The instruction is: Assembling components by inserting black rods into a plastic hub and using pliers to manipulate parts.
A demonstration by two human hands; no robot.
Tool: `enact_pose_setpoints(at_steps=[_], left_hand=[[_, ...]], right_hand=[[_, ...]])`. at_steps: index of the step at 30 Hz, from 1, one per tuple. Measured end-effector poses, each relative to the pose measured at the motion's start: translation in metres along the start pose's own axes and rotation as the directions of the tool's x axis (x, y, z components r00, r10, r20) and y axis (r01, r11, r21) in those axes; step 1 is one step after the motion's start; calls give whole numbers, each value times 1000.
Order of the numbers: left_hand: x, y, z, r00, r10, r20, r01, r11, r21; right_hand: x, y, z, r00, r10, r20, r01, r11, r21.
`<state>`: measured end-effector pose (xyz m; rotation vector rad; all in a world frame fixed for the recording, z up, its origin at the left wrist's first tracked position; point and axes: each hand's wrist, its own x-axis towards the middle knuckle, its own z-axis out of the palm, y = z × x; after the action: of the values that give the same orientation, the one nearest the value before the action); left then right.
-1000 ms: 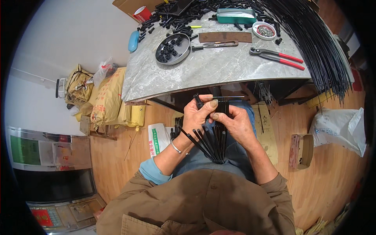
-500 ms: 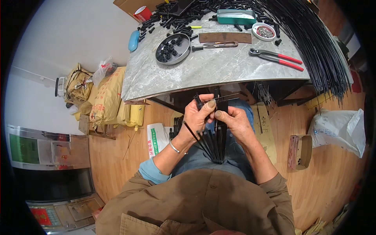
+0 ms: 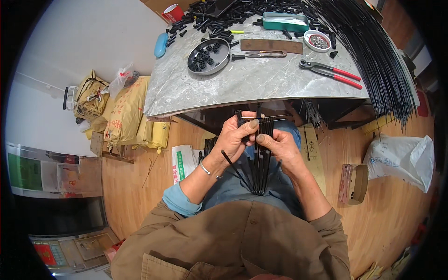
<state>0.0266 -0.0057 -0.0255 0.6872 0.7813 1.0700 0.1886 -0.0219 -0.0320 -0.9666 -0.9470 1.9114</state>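
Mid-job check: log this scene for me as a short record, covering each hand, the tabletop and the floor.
Left hand: pinching thin wires and holding a black cylindrical piece
Right hand: pinching black rods that fan up from the lap
Tabletop: round metal dish with black plastic parts; red-handled pincers; snips beside a flat brown strip
Floor: white sack beside an open cardboard box

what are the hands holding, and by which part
The right hand pinches the black rods near their upper ends; the left hand grips a black tube below its top end.
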Motion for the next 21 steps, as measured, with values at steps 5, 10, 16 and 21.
enact_pose_setpoints(at_steps=[5,10,16,21], left_hand=[[1,2,7,999,0,-47,3,998,62],[1,0,7,993,-41,-108,47,998,52],[1,-1,5,997,-37,-71,40,999,31],[3,-3,-3,997,-65,39,65,998,-1]], right_hand=[[1,4,4,990,-123,-69,113,984,-140],[2,3,2,991,-122,-50,114,983,-142],[2,5,-6,995,-99,-1,99,995,0],[2,8,-7,1000,-14,24,12,994,106]])
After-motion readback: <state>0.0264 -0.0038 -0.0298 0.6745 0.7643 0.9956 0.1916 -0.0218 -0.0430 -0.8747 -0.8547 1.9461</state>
